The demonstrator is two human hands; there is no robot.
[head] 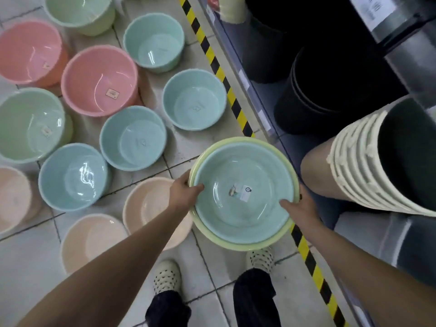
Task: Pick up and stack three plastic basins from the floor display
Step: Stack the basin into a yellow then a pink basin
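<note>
Teal round plastic basin, nested in a lime-green plastic basin, is being clamped between left hand and right hand at opposite rims.

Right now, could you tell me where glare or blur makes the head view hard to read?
Head view: bright glare streaks on the blue basin at left; softer streaks in the pink basin; the label in the held basin is too blurred to read; the shelf at right is dark; straight lines bow at the edges.
</note>
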